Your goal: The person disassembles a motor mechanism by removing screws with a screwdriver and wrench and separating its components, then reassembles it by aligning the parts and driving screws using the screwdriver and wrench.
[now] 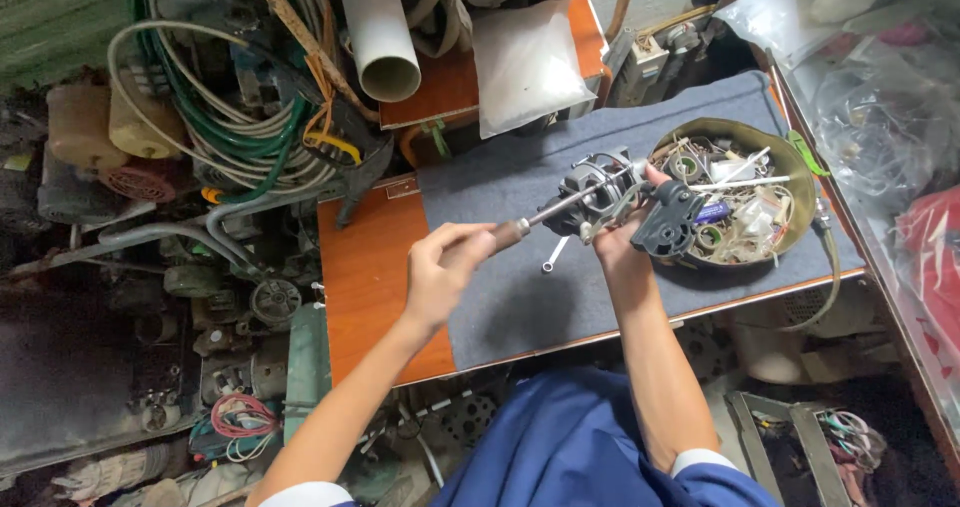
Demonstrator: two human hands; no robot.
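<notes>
Screwdriver: smooth metal shaft, dark handle; motor: dull grey metal with a matt black plastic part. Mat: matt grey-blue cloth over a glossy reddish wooden table. Bowl: dull olive metal; pipe: smooth white plastic.

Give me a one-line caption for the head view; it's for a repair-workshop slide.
Left hand drives a screwdriver into a small motor held by the right hand above a grey mat.

Soft, even daylight falls on my surface from above, brightest at the upper right, where clear plastic bags glare. Shadows are faint. The left clutter sinks dim; edges bend and blur slightly.
</notes>
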